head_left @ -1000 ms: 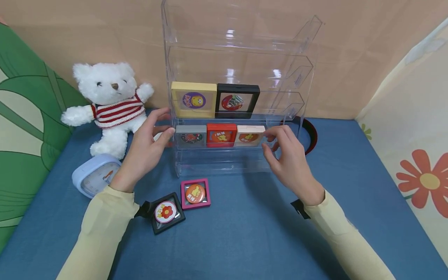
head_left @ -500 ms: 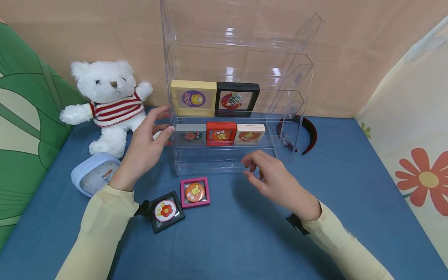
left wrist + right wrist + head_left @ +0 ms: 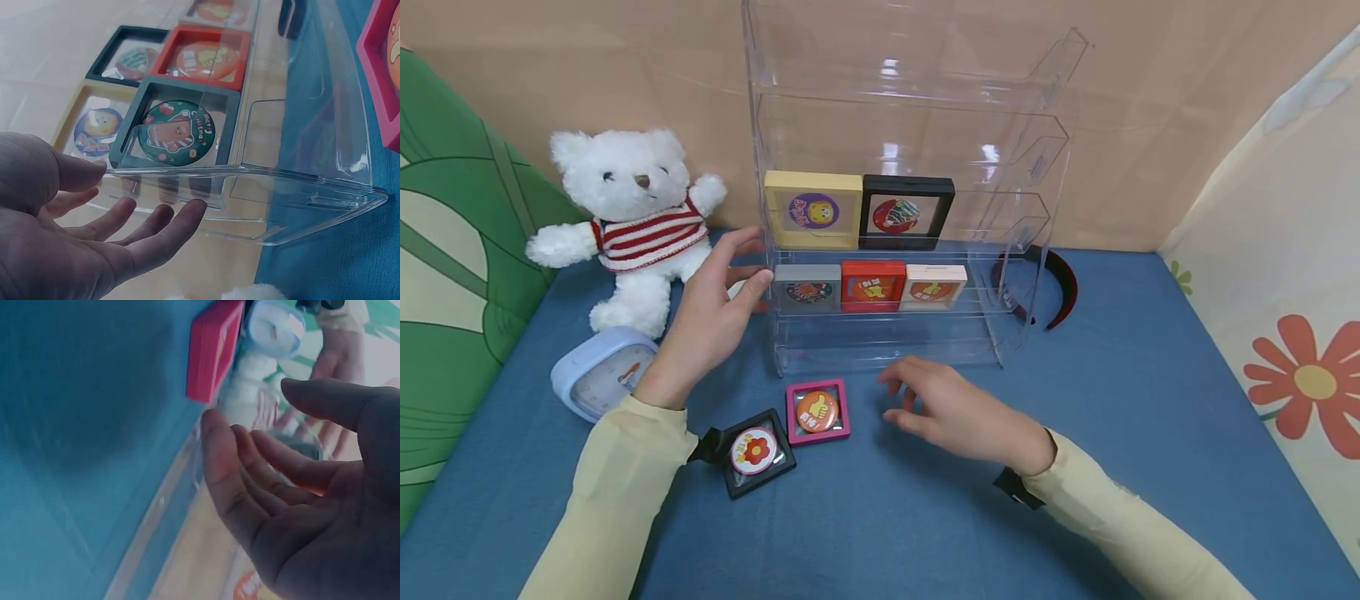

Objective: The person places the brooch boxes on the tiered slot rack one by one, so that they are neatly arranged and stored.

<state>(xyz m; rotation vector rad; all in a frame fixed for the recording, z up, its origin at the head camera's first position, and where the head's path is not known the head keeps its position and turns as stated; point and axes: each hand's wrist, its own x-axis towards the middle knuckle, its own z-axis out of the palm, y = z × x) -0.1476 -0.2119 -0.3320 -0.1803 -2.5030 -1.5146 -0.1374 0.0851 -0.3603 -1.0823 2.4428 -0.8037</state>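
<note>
A clear acrylic display rack (image 3: 887, 340) stands at the back. My left hand (image 3: 703, 329) is at its left side; in the left wrist view the thumb touches the panel's edge and relaxed fingers rest along its outer face. On one tier sit a yellow frame (image 3: 814, 242) and a black frame (image 3: 946, 212). Below them are a grey frame (image 3: 786, 304), a red frame (image 3: 874, 268) and a white frame (image 3: 936, 272). My right hand (image 3: 962, 417), holding nothing, hovers with loosely bent fingers right of a pink badge frame (image 3: 845, 412). Another black frame (image 3: 775, 473), bearing a flower badge, lies beside it.
A white teddy bear (image 3: 643, 187) in a striped sweater sits left of the rack, behind a light-blue clock (image 3: 576, 375). A dark red band (image 3: 1066, 292) lies at the rack's right side. Blue cloth (image 3: 910, 533) covers the table.
My right hand has left the white frame on the rack and moved down and left, toward the pink frame. The left hand stays at the rack's side, and the frames keep their places.
</note>
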